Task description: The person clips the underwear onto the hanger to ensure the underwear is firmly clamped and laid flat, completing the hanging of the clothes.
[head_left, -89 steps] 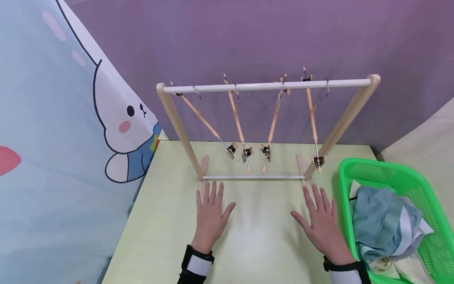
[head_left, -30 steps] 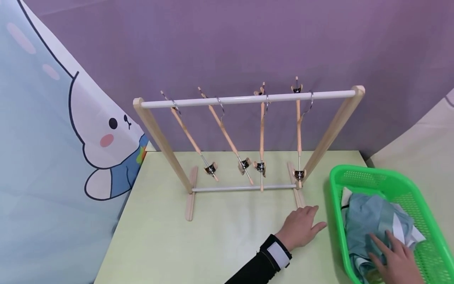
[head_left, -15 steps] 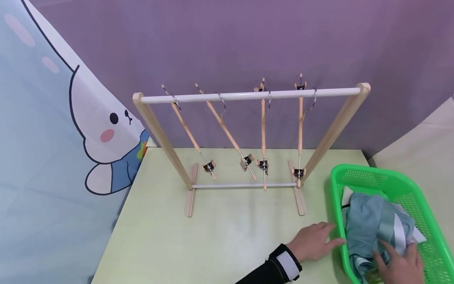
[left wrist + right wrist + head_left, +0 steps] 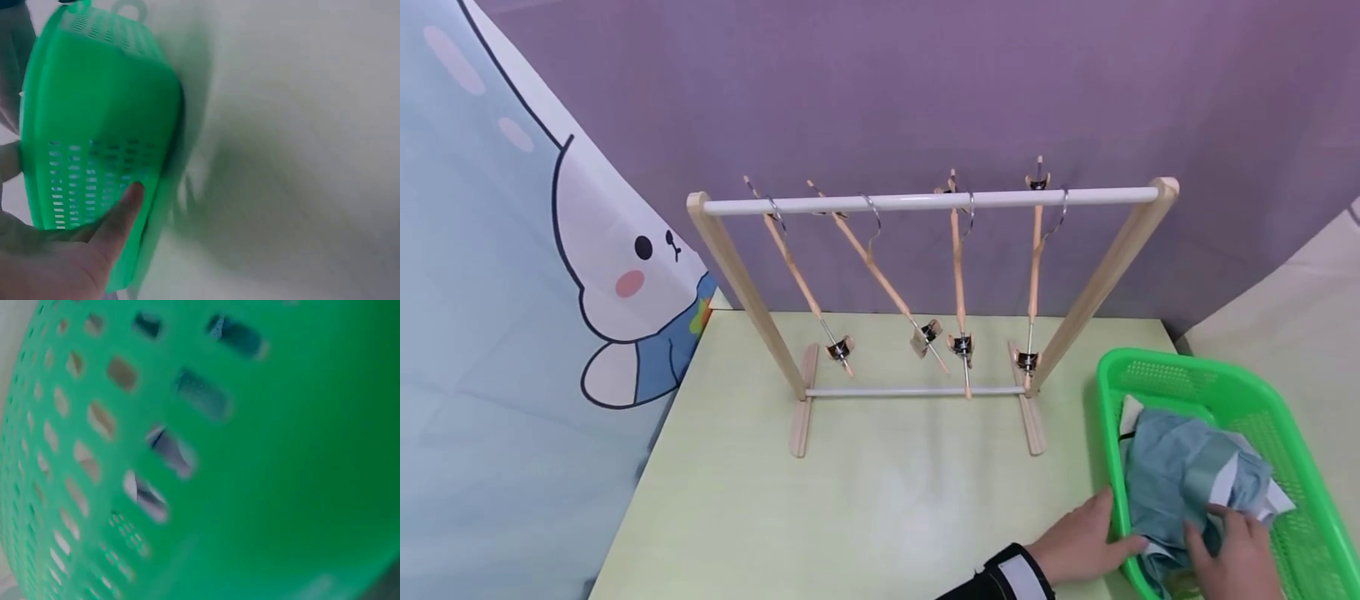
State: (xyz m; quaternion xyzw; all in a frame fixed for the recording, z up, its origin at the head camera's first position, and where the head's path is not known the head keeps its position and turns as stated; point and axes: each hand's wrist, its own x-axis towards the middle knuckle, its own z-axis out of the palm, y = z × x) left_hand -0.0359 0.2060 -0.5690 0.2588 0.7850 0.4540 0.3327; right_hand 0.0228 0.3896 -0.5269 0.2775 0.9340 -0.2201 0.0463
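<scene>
The teal-grey cloth (image 4: pixel 1180 483) is bunched up inside the green basket (image 4: pixel 1180 371), which sits at the right end of the pale table (image 4: pixel 865 500). The right hand (image 4: pixel 1236 554) is down in the basket with its fingers curled into the cloth, gripping a fold of it. There's also some white fabric (image 4: pixel 1270 496) tangled in with the cloth, but I can't tell whether it's a separate piece or a lining. The left hand (image 4: pixel 1078 546) is at the basket's near-left wall, fingertips over the rim; in the left wrist view the fingers (image 4: pixel 115 215) lie fairly straight, pressed flat against the perforated wall (image 4: pixel 94 144).

Both hands are cut off by the bottom edge in the head view, so only part of each one shows. The right wrist view is basically useless: just blurry green mesh (image 4: pixel 187 456) filling the picture with bits of cloth through the holes. The left wrist view is smeared too.

Further back, well apart from the basket, stands a wooden rack (image 4: pixel 925 200) with four clip hangers (image 4: pixel 958 275) on its white bar. A rabbit cartoon curtain (image 4: pixel 625 275) hangs at left. No readable writing or brand anywhere.
</scene>
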